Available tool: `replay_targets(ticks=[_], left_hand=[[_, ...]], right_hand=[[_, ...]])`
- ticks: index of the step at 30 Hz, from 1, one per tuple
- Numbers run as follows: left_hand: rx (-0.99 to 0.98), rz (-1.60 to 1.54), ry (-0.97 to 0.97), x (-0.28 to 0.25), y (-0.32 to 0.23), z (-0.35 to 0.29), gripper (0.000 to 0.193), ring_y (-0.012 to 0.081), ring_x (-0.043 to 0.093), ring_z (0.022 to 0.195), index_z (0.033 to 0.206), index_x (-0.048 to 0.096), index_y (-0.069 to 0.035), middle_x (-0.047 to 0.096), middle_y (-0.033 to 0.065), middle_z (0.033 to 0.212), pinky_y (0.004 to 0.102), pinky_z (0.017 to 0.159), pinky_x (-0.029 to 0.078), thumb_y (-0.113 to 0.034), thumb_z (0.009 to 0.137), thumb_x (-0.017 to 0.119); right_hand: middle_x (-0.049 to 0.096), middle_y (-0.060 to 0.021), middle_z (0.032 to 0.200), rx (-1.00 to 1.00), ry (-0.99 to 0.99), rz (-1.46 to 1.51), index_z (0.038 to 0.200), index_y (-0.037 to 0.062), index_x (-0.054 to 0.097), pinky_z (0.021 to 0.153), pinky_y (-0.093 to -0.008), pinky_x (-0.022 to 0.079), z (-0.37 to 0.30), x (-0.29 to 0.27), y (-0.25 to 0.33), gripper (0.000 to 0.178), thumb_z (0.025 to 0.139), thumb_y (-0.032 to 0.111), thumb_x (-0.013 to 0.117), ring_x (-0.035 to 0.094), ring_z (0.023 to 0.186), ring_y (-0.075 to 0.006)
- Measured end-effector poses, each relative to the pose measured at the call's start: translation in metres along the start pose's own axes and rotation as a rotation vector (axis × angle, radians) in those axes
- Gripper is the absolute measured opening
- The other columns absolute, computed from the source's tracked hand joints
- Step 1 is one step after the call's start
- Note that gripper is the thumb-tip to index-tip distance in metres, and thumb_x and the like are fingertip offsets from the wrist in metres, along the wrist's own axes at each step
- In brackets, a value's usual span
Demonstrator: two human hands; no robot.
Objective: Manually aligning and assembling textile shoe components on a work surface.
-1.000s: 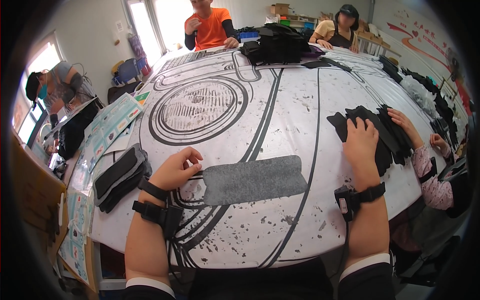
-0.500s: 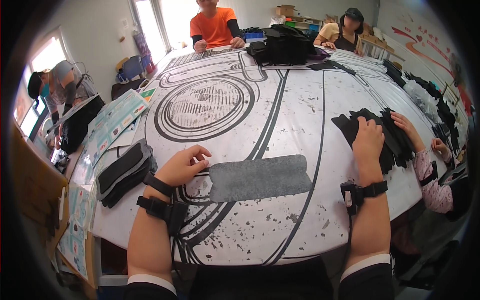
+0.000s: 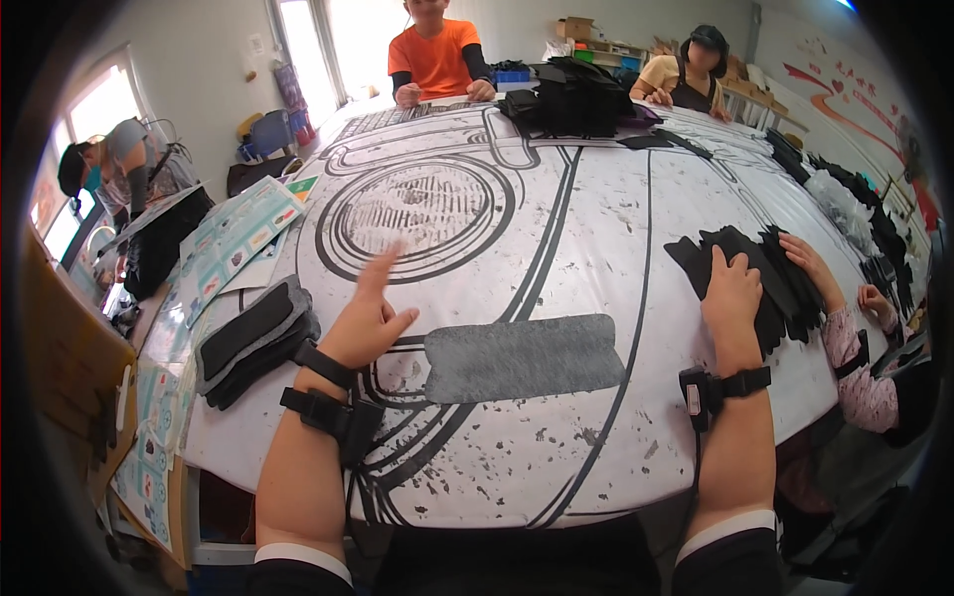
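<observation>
A grey, felt-like strip (image 3: 525, 360) with notched, rounded ends lies flat on the table in front of me. My left hand (image 3: 370, 323) hovers just left of it, apart from it, holding nothing. Its fingers point forward, blurred at the tips, with the thumb spread out. Over at the right, my right hand (image 3: 732, 298) rests on a fanned pile of black strips (image 3: 773, 303), its fingers bent over the top ones and its thumb partly hidden. A small stack of black and grey strips (image 3: 256, 338) lies to the left of my left forearm.
A neighbour's hand (image 3: 807, 266) touches the same black pile from the right. Far back on the table stands a tall black heap (image 3: 566, 97), with two people sitting beyond it. Printed sheets (image 3: 238, 233) lie along the left edge. Another person (image 3: 119, 179) bends over at far left.
My left hand has lifted off the grey strip's left end, its fingers straightening forward. My right hand stays at the black pile. The view has shifted slightly.
</observation>
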State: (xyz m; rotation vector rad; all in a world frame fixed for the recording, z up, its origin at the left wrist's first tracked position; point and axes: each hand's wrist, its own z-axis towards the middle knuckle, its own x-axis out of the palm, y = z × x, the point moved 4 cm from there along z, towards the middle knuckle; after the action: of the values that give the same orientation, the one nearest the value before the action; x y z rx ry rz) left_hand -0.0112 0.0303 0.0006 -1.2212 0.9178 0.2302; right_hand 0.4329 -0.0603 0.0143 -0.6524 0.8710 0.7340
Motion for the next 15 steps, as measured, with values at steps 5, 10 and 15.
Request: replay_targets(ticks=[5,10,15], left_hand=[[0.363,0.210,-0.918,-0.045,-0.042,-0.024,0.101,0.0190,0.064,0.076,0.151,-0.003,-0.017,-0.002,0.0301,0.153,0.0233,0.057,0.050,0.009,0.075,0.058],[0.358,0.228,-1.122,-0.052,-0.056,-0.039,0.101,0.0213,0.064,0.068,0.151,-0.002,-0.017,-0.002,0.0324,0.151,0.0245,0.052,0.049,0.012,0.073,0.054],[0.373,0.205,-1.037,-0.049,-0.057,-0.037,0.101,0.0229,0.064,0.067,0.152,-0.001,-0.017,-0.001,0.0351,0.150,0.0239,0.052,0.049,0.012,0.072,0.054]], right_hand=[[0.057,-0.0119,0.102,0.015,-0.071,0.119,0.128,0.0146,0.051,0.079,-0.0371,0.048,0.001,-0.006,-0.001,0.053,0.078,0.002,0.061,0.058,0.094,-0.0303],[0.061,-0.0086,0.092,-0.070,-0.119,0.348,0.102,0.0084,0.064,0.076,-0.0363,0.048,-0.010,-0.040,0.012,0.026,0.077,0.001,0.062,0.059,0.088,-0.0295],[0.059,-0.0075,0.089,-0.379,-0.468,0.764,0.089,0.0054,0.068,0.072,-0.0352,0.046,-0.031,-0.102,0.038,0.023,0.072,-0.008,0.061,0.056,0.084,-0.0270]])
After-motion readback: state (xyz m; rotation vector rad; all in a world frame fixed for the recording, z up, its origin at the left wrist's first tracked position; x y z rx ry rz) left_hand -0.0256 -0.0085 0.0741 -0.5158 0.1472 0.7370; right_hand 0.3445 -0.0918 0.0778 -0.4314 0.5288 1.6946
